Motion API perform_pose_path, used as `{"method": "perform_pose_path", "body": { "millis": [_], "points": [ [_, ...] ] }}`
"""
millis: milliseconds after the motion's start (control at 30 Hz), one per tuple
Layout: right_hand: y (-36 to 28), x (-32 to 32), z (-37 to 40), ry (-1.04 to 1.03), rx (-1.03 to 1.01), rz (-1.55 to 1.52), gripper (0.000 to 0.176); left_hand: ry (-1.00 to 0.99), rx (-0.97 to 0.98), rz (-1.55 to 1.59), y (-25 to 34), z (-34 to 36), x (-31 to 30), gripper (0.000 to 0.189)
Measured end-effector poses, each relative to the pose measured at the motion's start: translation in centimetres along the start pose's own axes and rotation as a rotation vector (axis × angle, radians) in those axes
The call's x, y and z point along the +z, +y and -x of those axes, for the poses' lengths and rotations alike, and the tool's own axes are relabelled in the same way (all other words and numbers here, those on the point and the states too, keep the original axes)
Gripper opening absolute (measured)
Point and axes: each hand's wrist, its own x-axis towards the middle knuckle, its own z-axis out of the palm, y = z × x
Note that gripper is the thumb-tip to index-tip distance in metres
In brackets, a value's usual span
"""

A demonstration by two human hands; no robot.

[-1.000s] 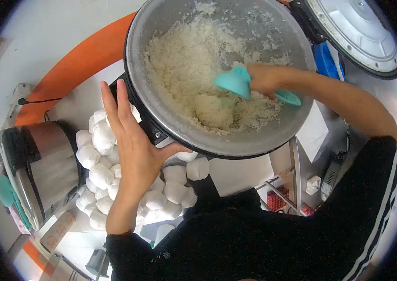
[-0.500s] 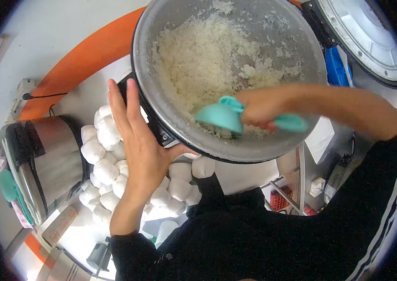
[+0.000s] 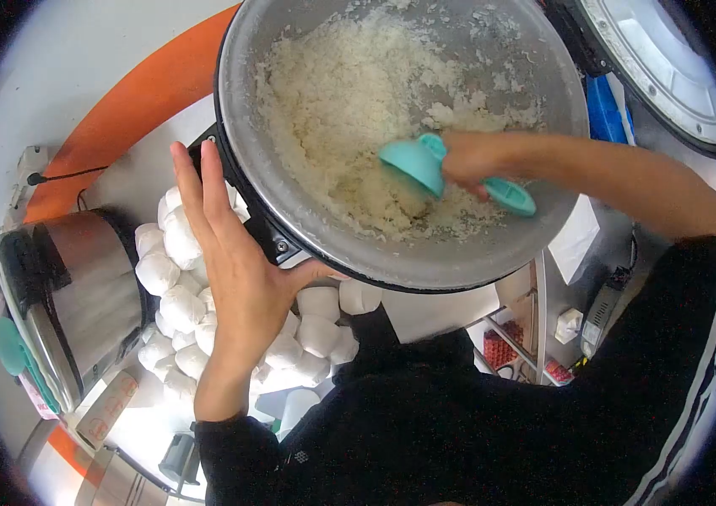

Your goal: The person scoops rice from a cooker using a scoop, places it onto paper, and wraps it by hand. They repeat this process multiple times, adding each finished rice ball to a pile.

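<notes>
A large metal rice cooker pot [image 3: 467, 261] stands uncovered in front of me, with cooked white rice [image 3: 332, 93] spread over its bottom and bits stuck to its wall. My right hand [image 3: 469, 160] is closed around the handle of a teal rice scoop [image 3: 413, 164]. The scoop's cup is down at the rice, toward the near side of the pot. At the pot's left edge rests my left hand [image 3: 244, 270], fingers stretched upward along its black side bracket [image 3: 269, 232] and thumb spread under the rim.
Several white rounded bundles [image 3: 181, 308] lie piled beneath my left arm. Farther left stands another cooker [image 3: 79, 295] with a second teal utensil [image 3: 24, 354] at its side. The pot's hinged lid [image 3: 661, 67] is raised at upper right, near something blue [image 3: 607, 110].
My right hand has lifted the scoop up and away from the near wall, slightly to the right, turning it. The pot and my left hand shifted slightly left in view.
</notes>
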Motion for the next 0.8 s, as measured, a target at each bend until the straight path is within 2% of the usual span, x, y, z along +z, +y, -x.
{"method": "perform_pose_path", "body": {
  "millis": [133,267,433,500,533,633,733,767,800],
  "points": [
    [-0.1,3.2,-2.9,-0.226,0.024,-0.152,0.004,-0.009,0.001,-0.020,-0.2,-0.1,0.0,0.137],
    [-1.8,4.1,-2.8,-0.257,-0.050,0.017,0.003,-0.021,0.004,-0.014,0.0,-0.1,-0.1,0.132],
    [-1.6,3.5,-2.0,-0.309,-0.076,-0.110,0.016,0.021,0.025,-0.018,0.1,0.2,-0.2,0.133],
    [-1.0,2.1,-1.8,-0.422,-0.101,-0.176,0.019,0.041,0.031,-0.034,0.0,0.5,-0.3,0.134],
    [-0.6,1.5,-1.3,-0.490,-0.109,-0.209,0.021,0.050,0.037,0.001,-0.1,0.8,-0.3,0.134],
    [0.4,-1.5,1.7,-0.494,-0.076,-0.223,0.020,0.069,0.023,0.087,0.3,1.0,-0.7,0.133],
    [2.0,-2.2,7.1,-0.486,-0.215,-0.547,0.018,0.233,0.084,-0.042,0.4,3.3,0.2,0.131],
    [3.3,-2.3,8.4,-0.395,-0.343,-0.461,0.016,0.360,0.060,-0.046,0.9,5.0,1.1,0.113],
    [4.6,-1.6,10.3,-0.380,-0.388,-0.529,0.014,0.456,0.040,-0.018,0.7,7.7,3.7,0.099]
  ]
}}
